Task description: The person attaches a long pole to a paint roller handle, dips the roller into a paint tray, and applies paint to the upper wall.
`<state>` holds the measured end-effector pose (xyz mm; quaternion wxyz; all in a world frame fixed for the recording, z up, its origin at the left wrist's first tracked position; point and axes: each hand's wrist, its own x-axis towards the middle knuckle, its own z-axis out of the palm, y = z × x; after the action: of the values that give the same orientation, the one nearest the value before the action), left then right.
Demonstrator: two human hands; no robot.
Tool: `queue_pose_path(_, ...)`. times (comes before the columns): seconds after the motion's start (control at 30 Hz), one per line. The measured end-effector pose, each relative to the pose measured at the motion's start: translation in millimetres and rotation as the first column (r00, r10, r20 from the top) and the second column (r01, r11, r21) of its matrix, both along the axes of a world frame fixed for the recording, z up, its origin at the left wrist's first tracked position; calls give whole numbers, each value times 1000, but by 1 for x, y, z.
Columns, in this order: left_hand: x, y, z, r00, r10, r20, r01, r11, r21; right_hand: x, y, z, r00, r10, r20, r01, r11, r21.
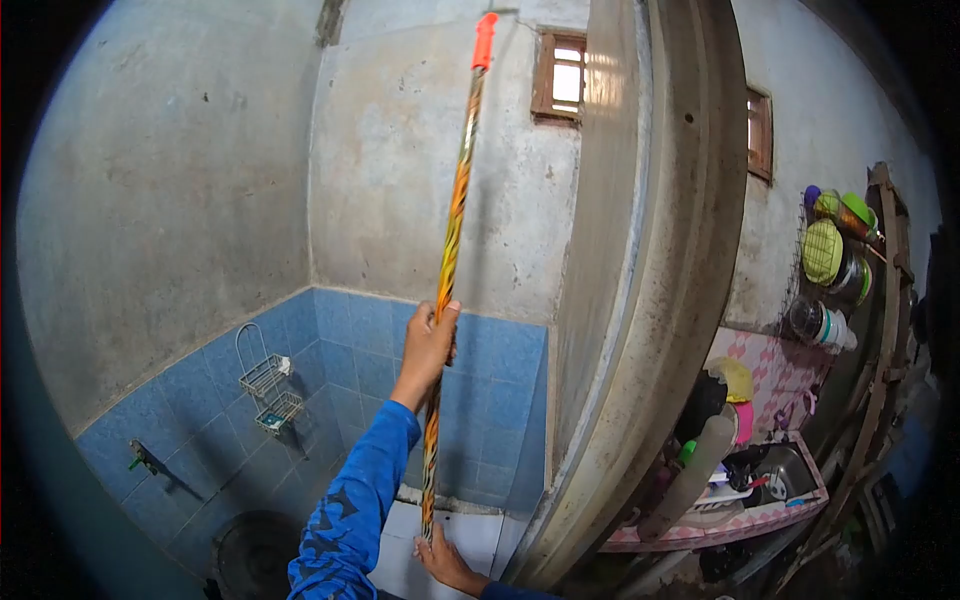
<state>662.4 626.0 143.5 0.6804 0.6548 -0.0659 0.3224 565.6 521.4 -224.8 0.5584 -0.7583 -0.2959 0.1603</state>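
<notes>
- My left hand is closed around the pole partway along its length, fingers wrapped and thumb lying up against it.
- My right hand is lower down, fingers and thumb closed about the pole near its bottom end; how firmly they press I cannot tell.
- The pole stands almost upright in front of me, its top leaning a little to the right, striped in orange, yellow and black.
- A red-orange cap sits on its top end, high up and just left of a small window with a wooden frame.
- My left arm, in a blue sleeve with a dark pattern, reaches up from the bottom edge.
- Behind the pole are a bare, stained wall and, below that, blue tiles.
- To the left, a wire rack hangs on the tiles, with a tap further left and lower.
- To the right, a thick post rises between me and the kitchen side.
- Past the post I see a sink with dishes about it, and jars in a wire holder above.
</notes>
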Motion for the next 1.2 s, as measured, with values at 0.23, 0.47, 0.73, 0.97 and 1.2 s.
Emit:
queue_pose_path(0.23,-8,7,16,991,131,35,-132,991,12,-4,-28,-133,918,260,298,-185,948,-259)
queue_pose_path(0.47,-27,14,-74,927,372,46,-373,928,-3,-5,-95,-145,870,491,-29,-435,740,-514)
queue_pose_path(0.73,-65,30,-172,860,509,-21,-509,861,2,-16,-240,-221,882,277,-382,-397,873,-282)
queue_pose_path(0.97,-107,31,-190,785,615,-78,-620,782,-68,-13,-270,-101,980,180,-80,-193,803,-563)
queue_pose_path(1.2,-161,39,-200,625,779,-56,-781,621,-69,2,-227,-52,941,334,-44,-306,792,-527)
